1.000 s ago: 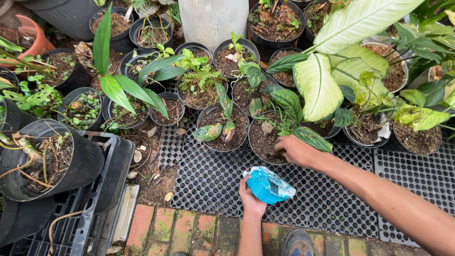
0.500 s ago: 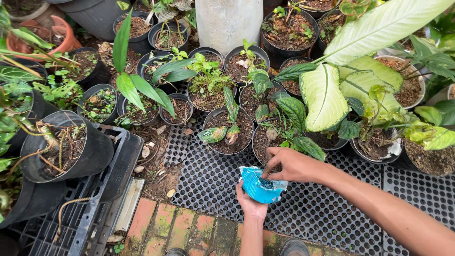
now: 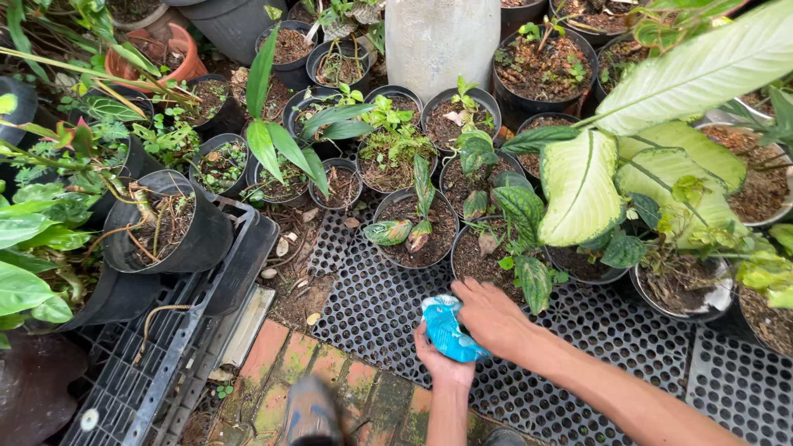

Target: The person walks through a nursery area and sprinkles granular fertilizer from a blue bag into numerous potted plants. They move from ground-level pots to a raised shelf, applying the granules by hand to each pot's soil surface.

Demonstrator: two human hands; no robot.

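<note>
My left hand (image 3: 440, 361) holds a small crumpled blue plastic bag (image 3: 448, 331) from below, low in the middle of the view. My right hand (image 3: 489, 315) rests on top of the bag with its fingers at the bag's open end; what is inside is hidden. Both hands hover over a black perforated mat (image 3: 376, 301). Just beyond them stand black pots of soil, the nearest (image 3: 483, 258) holding a speckled-leaf plant, and another (image 3: 410, 234) to its left with a small variegated plant.
Many black pots with plants crowd the far side. A large pale-green leafy plant (image 3: 581, 186) overhangs on the right. A tilted black pot (image 3: 168, 227) lies on a black crate (image 3: 154, 355) at left. Brick paving (image 3: 330, 372) and my blurred foot (image 3: 307, 413) are below.
My right hand came back from the pot near the speckled plant down onto the blue bag. The view shifted toward the hands and slightly left.
</note>
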